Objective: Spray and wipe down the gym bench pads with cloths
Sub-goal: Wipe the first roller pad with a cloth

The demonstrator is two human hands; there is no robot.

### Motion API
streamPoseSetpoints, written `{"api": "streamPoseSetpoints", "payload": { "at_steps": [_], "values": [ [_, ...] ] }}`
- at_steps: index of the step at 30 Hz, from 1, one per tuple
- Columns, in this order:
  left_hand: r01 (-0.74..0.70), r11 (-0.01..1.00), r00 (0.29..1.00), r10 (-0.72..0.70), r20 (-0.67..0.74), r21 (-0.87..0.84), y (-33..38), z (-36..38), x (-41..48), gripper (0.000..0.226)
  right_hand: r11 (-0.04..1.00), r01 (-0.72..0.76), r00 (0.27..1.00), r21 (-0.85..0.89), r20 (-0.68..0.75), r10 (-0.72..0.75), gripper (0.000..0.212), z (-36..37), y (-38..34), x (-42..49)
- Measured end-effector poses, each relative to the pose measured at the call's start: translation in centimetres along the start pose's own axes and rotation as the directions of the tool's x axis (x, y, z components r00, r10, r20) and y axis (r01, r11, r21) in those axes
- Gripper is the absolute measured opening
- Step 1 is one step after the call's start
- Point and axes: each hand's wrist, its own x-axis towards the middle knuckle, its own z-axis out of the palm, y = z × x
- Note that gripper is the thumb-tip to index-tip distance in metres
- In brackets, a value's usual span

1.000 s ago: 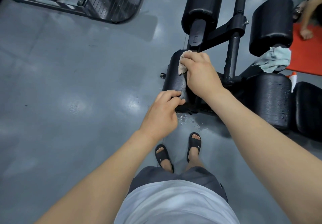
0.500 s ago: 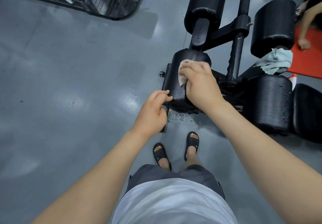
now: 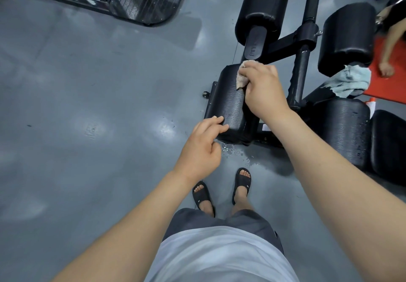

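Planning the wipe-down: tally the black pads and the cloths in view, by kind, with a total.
Black pads: 5
Cloths: 2, the beige cloth gripped by the right hand and the light blue cloth lying unheld
Total: 7

- five black pads (image 3: 228, 104)
- two cloths: one tan cloth (image 3: 242, 77), one pale blue cloth (image 3: 349, 79)
- two sandals (image 3: 241, 180)
- one red mat (image 3: 393, 90)
- three hands: left hand (image 3: 197, 147), right hand (image 3: 263, 88), another person's hand (image 3: 385, 71)

Arms outstretched, left grip (image 3: 201, 147) loosely curled, right grip (image 3: 263, 88) clenching cloth (image 3: 241, 79)
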Motion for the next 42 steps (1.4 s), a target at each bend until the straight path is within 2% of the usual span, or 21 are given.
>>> {"api": "streamPoseSetpoints", "payload": {
  "at_steps": [8,12,16,19,24,28,31,33,37,40,42],
  "values": [
    [-0.009,1.000,1.000,0.009,-0.011,-0.001,-0.1,0.0,0.1,0.056,0.988,0.123,0.992,0.091,0.017,-0.125,0.045,-1.0,-2.4,-5.0],
    [-0.038,0.999,0.999,0.038,0.001,0.010,0.3,0.4,0.1,0.056,0.993,0.061,0.998,0.104,0.007,-0.062,0.037,-1.4,-1.7,-3.1],
    [-0.073,0.997,0.997,0.073,0.015,0.009,0.5,0.8,0.0,0.054,0.992,-0.053,0.998,0.118,0.025,0.051,0.041,-1.5,-0.7,-0.1],
    [-0.063,0.998,0.998,0.063,0.012,-0.020,0.4,0.5,0.0,0.048,0.988,0.087,0.996,0.126,0.027,-0.091,0.040,-1.4,-1.4,-0.7],
    [-0.029,0.996,0.998,0.024,-0.064,-0.084,-0.2,-0.7,-0.3,0.038,0.976,0.189,0.980,0.104,0.037,-0.194,0.043,-1.1,-2.7,-6.1],
    [0.052,0.993,0.982,-0.071,-0.174,-0.110,-1.4,-1.2,0.1,0.038,0.937,0.320,0.933,0.139,0.126,-0.337,0.043,-0.9,-3.2,-8.8],
    [0.135,0.981,0.971,-0.159,-0.181,-0.136,-2.1,-1.5,0.7,0.039,0.908,0.397,0.890,0.136,0.183,-0.417,0.048,-1.3,-2.7,-9.3],
    [0.159,0.976,0.970,-0.183,-0.160,-0.151,-2.1,-1.5,1.0,0.041,0.913,0.387,0.894,0.132,0.187,-0.406,0.048,-1.8,-2.0,-8.3],
    [0.177,0.968,0.973,-0.200,-0.119,-0.175,-1.5,-1.5,1.4,0.046,0.949,0.285,0.956,0.137,0.034,-0.292,0.049,-2.2,-1.5,-5.8],
    [0.178,0.965,0.975,-0.199,-0.100,-0.191,-1.3,-1.4,1.5,0.050,0.965,0.224,0.971,0.138,0.057,-0.233,0.054,-1.6,-1.8,-5.9],
    [0.169,0.967,0.980,-0.185,-0.068,-0.193,-1.2,-1.1,1.6,0.053,0.961,0.240,0.966,0.139,0.063,-0.250,0.048,-1.2,-1.9,-7.5]
  ]
}}
